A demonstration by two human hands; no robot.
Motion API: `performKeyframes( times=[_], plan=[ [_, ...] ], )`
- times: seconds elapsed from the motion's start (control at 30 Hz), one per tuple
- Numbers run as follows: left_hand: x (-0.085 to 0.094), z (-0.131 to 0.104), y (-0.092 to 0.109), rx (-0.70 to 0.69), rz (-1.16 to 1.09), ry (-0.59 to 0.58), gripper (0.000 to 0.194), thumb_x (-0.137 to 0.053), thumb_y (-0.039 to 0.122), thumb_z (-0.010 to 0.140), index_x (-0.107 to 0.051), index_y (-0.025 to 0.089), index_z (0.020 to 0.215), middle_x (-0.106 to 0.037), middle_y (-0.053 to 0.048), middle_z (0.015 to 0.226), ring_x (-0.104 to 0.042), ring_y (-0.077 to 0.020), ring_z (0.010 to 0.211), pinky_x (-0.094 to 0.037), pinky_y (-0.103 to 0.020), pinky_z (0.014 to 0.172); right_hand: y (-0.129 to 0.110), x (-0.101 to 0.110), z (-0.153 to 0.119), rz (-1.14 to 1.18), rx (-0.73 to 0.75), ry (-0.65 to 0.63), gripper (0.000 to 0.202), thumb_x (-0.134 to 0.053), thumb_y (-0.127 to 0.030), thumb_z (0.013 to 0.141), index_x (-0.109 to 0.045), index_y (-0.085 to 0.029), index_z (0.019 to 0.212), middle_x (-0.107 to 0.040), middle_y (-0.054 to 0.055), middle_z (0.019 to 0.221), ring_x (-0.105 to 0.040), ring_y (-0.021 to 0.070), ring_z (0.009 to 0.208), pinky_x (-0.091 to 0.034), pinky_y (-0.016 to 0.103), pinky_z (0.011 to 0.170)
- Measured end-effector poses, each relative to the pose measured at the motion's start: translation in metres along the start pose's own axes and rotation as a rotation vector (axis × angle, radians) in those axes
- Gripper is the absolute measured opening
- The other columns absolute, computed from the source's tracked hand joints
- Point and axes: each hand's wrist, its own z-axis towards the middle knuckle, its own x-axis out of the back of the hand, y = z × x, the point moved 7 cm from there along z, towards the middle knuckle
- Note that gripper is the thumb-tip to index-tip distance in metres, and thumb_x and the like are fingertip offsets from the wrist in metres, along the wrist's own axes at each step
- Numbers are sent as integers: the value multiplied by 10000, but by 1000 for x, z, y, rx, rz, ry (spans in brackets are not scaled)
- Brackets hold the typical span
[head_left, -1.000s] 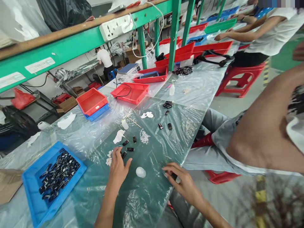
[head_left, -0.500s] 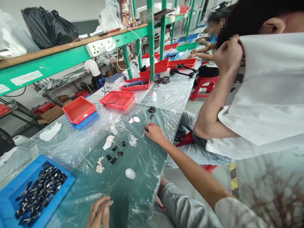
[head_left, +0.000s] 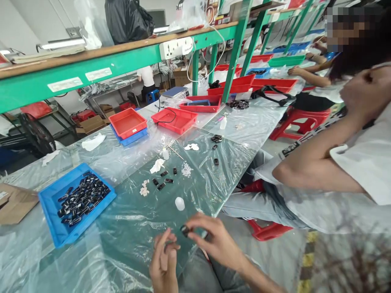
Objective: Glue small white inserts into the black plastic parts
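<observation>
My right hand (head_left: pixel 210 234) pinches a small, dark, glossy piece (head_left: pixel 185 230) between thumb and fingertips above the near table edge. Just left of it is my left hand (head_left: pixel 165 258), fingers apart and loosely curved, with nothing visible in them. Beyond the hands stands a white translucent cap-like piece (head_left: pixel 180 204). Several small black pieces (head_left: pixel 161 186) lie on the film-covered table (head_left: pixel 134 228), beside beige bits (head_left: pixel 144 188) and a heap of tiny clear bits (head_left: pixel 186 169). A single black piece (head_left: pixel 216 162) lies farther right, short of a small black pile (head_left: pixel 216 138).
A blue tray (head_left: pixel 49 211) full of black pieces is at left, beside cardboard (head_left: pixel 16 203). Red trays (head_left: pixel 128 123) stand farther back, under a green shelf frame (head_left: pixel 122 61). A seated co-worker's arm (head_left: pixel 317 167) is close on the right.
My right hand has drawn back from the far right of the table to beside my left hand. A black piece shows where it was. The view has turned left.
</observation>
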Motion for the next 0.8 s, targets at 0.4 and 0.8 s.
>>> performKeyframes(
  times=[0.4,0.8],
  plan=[
    [32,22,26,-42,-246,119,354,-621,639,823,-686,291,820,-729,-53,850,-694,-260,604,-575,-400,461,63,-6,14,-2,-218,198,428,-682,-281,808,-626,-264,1231,-635,115,1292,-633,321,1207,-514,540,1054],
    [70,85,122,-287,-329,-2,307,-739,510,794,-678,252,949,-756,-22,789,-603,-166,462,-521,-312,353,55,-17,27,172,-179,129,418,-683,-316,826,-660,-300,1244,-749,46,1066,-730,240,965,-619,359,834]
  ],
)
